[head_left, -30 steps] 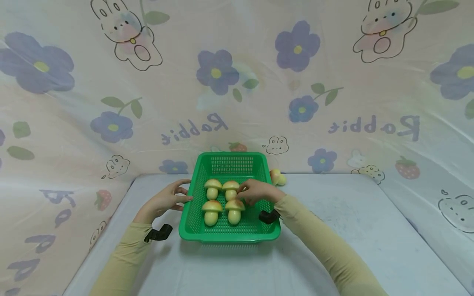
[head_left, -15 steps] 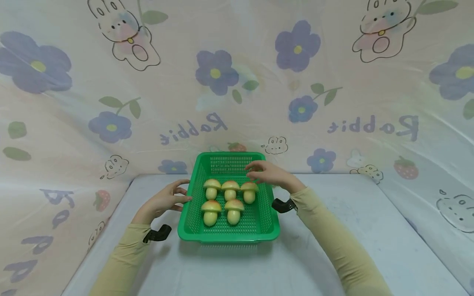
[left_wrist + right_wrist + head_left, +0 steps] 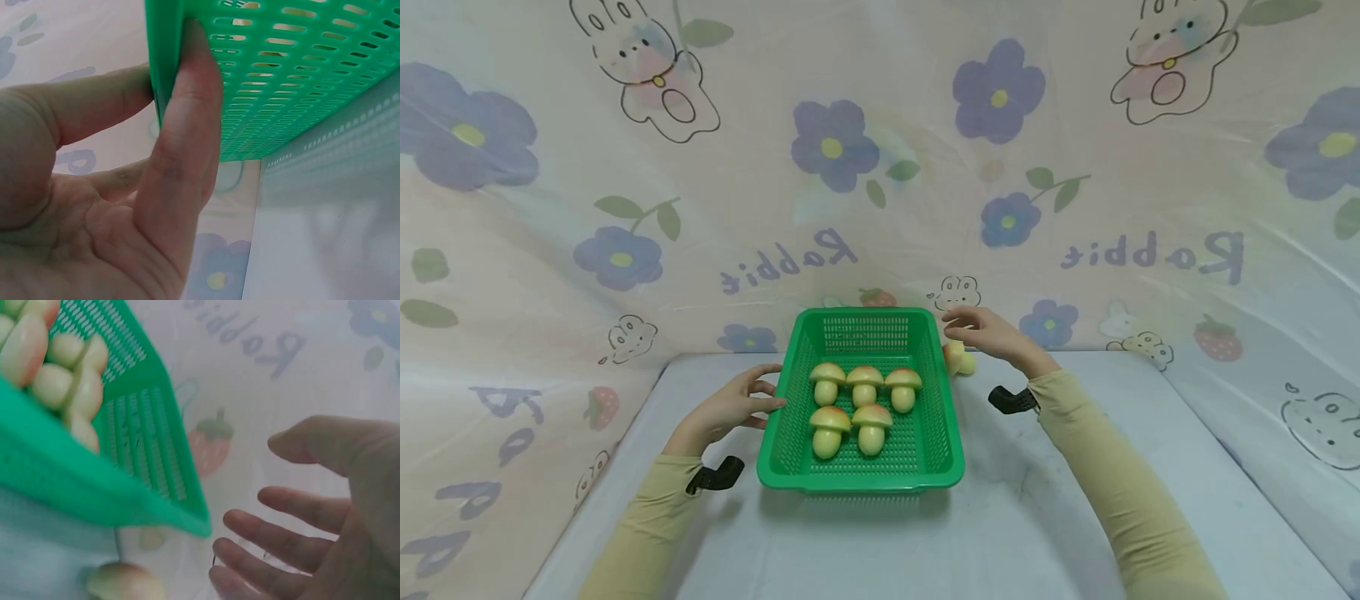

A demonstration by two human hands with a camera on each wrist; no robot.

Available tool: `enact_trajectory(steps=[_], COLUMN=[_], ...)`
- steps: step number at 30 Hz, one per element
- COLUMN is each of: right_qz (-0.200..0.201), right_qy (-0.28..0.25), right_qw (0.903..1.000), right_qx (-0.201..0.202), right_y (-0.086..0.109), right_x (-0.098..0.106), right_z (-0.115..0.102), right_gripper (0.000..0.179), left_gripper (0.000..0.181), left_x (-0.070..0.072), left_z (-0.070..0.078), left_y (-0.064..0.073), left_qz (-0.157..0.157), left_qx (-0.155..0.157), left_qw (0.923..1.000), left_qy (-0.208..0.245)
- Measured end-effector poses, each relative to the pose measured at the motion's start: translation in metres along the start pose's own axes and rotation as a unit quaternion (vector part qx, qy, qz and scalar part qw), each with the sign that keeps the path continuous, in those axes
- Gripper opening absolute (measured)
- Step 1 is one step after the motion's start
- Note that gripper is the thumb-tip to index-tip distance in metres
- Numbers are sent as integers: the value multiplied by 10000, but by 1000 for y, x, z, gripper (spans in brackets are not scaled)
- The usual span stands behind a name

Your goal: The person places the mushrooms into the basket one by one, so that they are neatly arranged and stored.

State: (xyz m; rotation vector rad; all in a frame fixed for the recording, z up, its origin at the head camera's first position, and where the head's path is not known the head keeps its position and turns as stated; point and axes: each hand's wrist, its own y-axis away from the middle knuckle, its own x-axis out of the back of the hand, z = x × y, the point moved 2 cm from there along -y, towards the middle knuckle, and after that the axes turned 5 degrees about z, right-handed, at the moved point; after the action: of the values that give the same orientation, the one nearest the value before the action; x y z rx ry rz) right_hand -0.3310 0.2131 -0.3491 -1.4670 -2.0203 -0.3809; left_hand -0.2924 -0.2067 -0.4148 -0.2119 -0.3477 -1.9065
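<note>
While the left hand (image 3: 727, 410) grips the rim of the green basket (image 3: 790, 454) holding five toy mushrooms (image 3: 863, 386), the right hand (image 3: 992, 335), fingers spread and empty, hovers just above a sixth toy mushroom (image 3: 961, 359) lying on the surface (image 3: 1075, 517) beside the basket's far right corner.

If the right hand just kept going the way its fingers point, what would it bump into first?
Probably the loose mushroom on the table beside the green basket: the open right hand hovers just above it, though depth is hard to judge.
</note>
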Motion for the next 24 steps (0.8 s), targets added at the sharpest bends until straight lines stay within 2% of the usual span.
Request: enact_trajectory(steps=[9,11,16,18,24], right_qz=[301,313,278,309,375], right_qy=[47,87,379,478,738], right_qw=[9995,9994,9988,9982,9960], right_qx=[131,118,147,194,331], right_y=[-1,2,0,-5,-8], right_x=[5,4,-4,-6,-12], right_z=[33,31,47,60,78], right_gripper=[39,38,37,37,39], left_gripper=[72,71,72,73,72], left_x=[-2,-2,-2,-1,-2], left_z=[1,2,0,0,0], left_y=[1,2,3,3,2], left_qz=[29,34,49,47,42], left_qx=[2,-11,-24,-32,-66], left_qw=[10000,10000,10000,10000,10000], left_qy=[-41,-34,-19,-10,-22])
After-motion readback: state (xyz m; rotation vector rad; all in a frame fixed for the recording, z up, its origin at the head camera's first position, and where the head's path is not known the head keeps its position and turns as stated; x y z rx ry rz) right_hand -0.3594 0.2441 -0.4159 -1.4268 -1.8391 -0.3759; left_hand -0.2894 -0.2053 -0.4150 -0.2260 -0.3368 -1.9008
